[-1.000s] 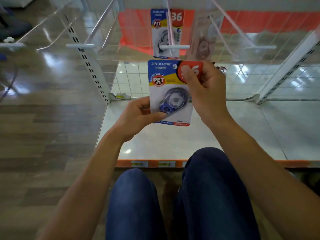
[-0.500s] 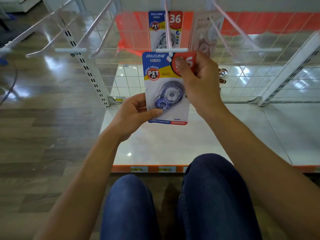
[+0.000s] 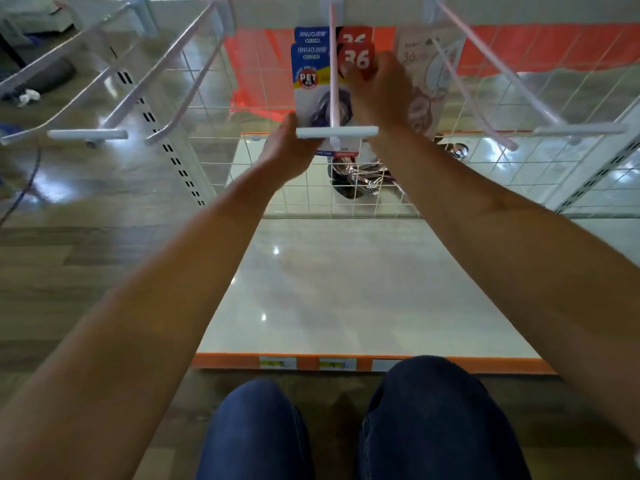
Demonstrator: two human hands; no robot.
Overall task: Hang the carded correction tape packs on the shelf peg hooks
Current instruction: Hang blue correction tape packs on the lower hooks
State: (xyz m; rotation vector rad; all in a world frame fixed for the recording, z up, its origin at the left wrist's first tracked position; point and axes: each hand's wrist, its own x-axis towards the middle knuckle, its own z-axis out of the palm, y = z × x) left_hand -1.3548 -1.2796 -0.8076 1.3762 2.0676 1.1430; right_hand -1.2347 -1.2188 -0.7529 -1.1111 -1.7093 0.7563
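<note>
Two hands hold a blue-and-red carded correction tape pack point(image 3: 311, 95) far back along the white peg hook point(image 3: 333, 64): left hand point(image 3: 287, 148) grips its bottom edge, right hand point(image 3: 381, 95) pinches its red upper corner.

In front of you a glossy white shelf board point(image 3: 363, 289) with an orange front strip point(image 3: 225, 360) sits low over a brown wood-plank floor point(image 3: 86, 254), backed by a white wire grid point(image 3: 450, 188) beside a slotted upright point(image 3: 173, 157), with bright glare point(image 3: 45, 185) on the floor at your left.
</note>
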